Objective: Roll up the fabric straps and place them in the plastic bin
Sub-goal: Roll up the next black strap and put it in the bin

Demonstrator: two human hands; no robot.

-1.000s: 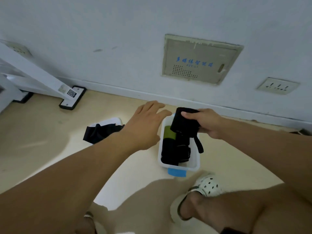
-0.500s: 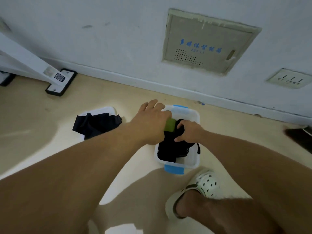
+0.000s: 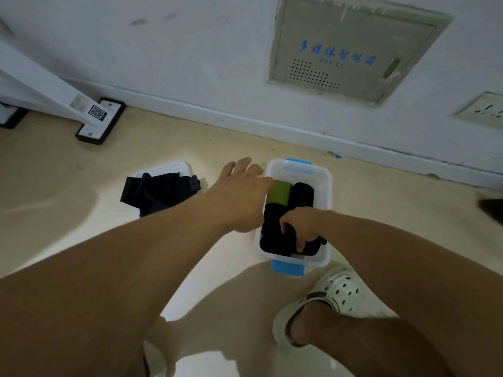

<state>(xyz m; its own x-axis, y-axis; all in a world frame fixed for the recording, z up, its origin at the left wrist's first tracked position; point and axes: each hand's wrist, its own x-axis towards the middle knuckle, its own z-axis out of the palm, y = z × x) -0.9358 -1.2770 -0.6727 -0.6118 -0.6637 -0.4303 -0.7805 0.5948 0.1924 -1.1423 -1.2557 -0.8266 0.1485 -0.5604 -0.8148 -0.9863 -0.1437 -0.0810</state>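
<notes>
A: What moved since the last look?

B: Half a second back I logged the right hand (image 3: 300, 227) at the bin's middle, on the black roll. Now it sits lower, at the near end of the plastic bin (image 3: 325, 183), fingers curled down into the black strap roll (image 3: 277, 235) and gripping it. The view has also dipped closer to the floor.

A: And the other one?

B: Left hand (image 3: 239, 197) is released, fingers spread and fairly straight, holding nothing. Its thumb side lies against the bin's left rim, beside the green roll (image 3: 279, 191). I can't tell if it presses on the rim or only touches.

A: Where do the straps stand?

B: Inside the bin I note the green roll at the far left and a black roll (image 3: 302, 193) just beside it at the far right, with the gripped black roll at the near end. A loose heap of dark straps (image 3: 155, 193) lies on a white lid (image 3: 174, 167) left of the bin, apart from it. A white clog (image 3: 334, 295) is planted near the bin's blue handle (image 3: 287, 268).
</notes>
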